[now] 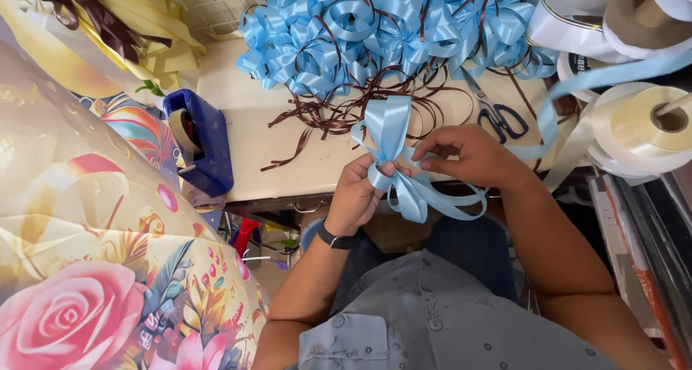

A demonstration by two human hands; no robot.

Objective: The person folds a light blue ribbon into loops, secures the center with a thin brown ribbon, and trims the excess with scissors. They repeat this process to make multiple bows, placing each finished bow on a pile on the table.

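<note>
The left hand (355, 195) closes over the pinched middle of the half-made light blue ribbon bow (393, 161), so the crossing of its loops is hidden, and the right hand (468, 153) covers the stretch of ribbon running under its fingers. The scissors (497, 114) lie partly under the pile of finished blue bows (382, 31), blades out of sight, and the top edge crops that pile. The ribbon spools (649, 121) are cut off at the right edge, perhaps three or four of them; the tape dispenser (200, 143) half vanishes behind the flowered wrapping paper (94, 269).
</note>
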